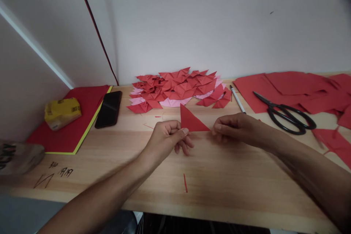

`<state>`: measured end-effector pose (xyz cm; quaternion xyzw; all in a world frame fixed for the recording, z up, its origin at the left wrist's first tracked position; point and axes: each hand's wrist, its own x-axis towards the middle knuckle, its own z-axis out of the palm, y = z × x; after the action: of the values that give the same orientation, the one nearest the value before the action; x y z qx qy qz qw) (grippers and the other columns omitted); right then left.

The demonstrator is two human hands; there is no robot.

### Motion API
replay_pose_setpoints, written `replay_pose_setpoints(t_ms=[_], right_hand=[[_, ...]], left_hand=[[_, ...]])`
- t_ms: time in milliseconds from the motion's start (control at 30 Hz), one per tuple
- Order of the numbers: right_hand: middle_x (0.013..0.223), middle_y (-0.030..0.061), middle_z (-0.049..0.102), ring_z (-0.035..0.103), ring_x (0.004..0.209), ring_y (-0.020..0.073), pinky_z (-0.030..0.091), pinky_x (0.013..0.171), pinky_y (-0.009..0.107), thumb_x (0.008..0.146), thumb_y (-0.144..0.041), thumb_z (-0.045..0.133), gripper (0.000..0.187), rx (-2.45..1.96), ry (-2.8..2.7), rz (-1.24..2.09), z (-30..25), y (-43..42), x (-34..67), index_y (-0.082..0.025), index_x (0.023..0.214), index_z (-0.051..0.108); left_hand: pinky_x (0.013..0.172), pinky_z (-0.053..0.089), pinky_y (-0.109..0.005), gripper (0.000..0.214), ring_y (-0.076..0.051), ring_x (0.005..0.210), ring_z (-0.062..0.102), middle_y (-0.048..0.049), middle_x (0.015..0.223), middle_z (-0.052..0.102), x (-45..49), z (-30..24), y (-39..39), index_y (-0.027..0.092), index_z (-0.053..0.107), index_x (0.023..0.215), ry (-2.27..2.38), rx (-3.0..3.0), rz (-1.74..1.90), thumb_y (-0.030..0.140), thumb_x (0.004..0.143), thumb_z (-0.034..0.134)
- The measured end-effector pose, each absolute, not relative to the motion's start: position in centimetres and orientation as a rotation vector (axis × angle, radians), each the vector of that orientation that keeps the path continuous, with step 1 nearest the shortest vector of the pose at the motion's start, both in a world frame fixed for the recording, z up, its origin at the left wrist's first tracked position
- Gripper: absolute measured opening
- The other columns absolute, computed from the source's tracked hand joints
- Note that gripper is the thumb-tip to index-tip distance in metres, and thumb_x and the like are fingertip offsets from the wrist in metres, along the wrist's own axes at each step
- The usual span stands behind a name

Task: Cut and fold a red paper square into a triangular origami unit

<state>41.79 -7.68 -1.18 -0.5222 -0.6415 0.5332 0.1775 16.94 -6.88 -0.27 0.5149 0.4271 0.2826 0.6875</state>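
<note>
A red paper triangle (pixel 191 120) stands up from the wooden table (pixel 225 182) between my two hands. My left hand (pixel 169 137) pinches its left corner with thumb and forefinger. My right hand (pixel 235 128) pinches its right corner, fingers closed. Behind them lies a heap of folded red and pink paper triangles (pixel 178 89).
Black scissors (pixel 287 116) rest on loose red sheets (pixel 298 89) at the right, and a pen (pixel 237 99) lies beside them. A black phone (pixel 109 109), a red pad (pixel 70 126) and a yellow packet (pixel 62 112) sit at the left. A red paper sliver (pixel 185 183) lies near the front edge.
</note>
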Motion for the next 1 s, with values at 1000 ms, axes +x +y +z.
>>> replay_pose_setpoints(t_ms=[1000], right_hand=[[0.061,0.0002,0.067,0.055,0.053,0.0101,0.040,0.052,0.023,0.077,-0.046,0.068,0.038,-1.447,-1.653,1.607,-0.9,-8.9,39.1,-0.020,0.058,0.048]], left_hand=[[0.039,0.036,-0.016,0.028,-0.010,0.043,0.061,-0.0064,0.063,0.069,18.2,-0.6,-7.9,0.013,0.053,0.067,0.931,1.198,0.512,0.035,0.080,0.064]])
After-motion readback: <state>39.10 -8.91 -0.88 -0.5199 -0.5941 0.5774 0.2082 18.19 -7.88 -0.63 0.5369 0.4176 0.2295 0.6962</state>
